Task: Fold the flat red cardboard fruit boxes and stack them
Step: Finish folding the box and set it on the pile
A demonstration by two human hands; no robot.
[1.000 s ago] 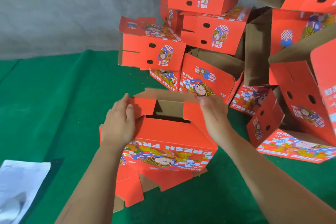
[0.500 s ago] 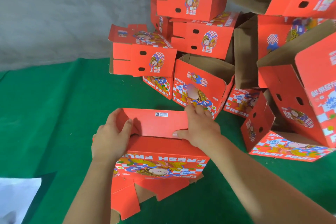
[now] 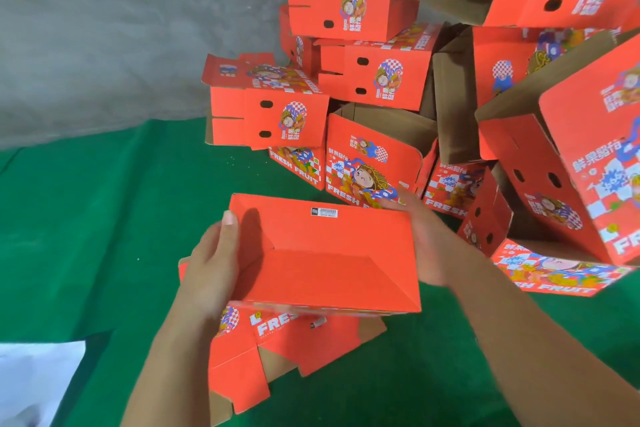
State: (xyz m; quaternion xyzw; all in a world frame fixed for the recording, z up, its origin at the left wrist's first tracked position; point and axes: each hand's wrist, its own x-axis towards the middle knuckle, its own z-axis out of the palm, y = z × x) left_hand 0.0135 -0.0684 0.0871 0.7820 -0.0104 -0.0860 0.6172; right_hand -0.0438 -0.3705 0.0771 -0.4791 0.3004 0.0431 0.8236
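I hold a folded red fruit box (image 3: 325,253) up between both hands, its plain red bottom with a small barcode label facing me. My left hand (image 3: 211,263) presses flat against the box's left side, thumb pointing up along the edge. My right hand (image 3: 436,243) presses against the right side with fingers stretched forward. Under the box lie flat unfolded red boxes (image 3: 277,347) on the green cloth (image 3: 104,218). A loose pile of folded red boxes (image 3: 363,80) rises at the back and right.
The pile leans against a grey wall (image 3: 121,28) and reaches the right edge, where a large box (image 3: 571,166) tilts close to my right arm. A white sheet (image 3: 34,381) lies at the lower left on the cloth.
The box's bottom flaps were folded shut, and the box has been lifted off the flat stack and tipped so its bottom faces me. Both hands moved to its sides.
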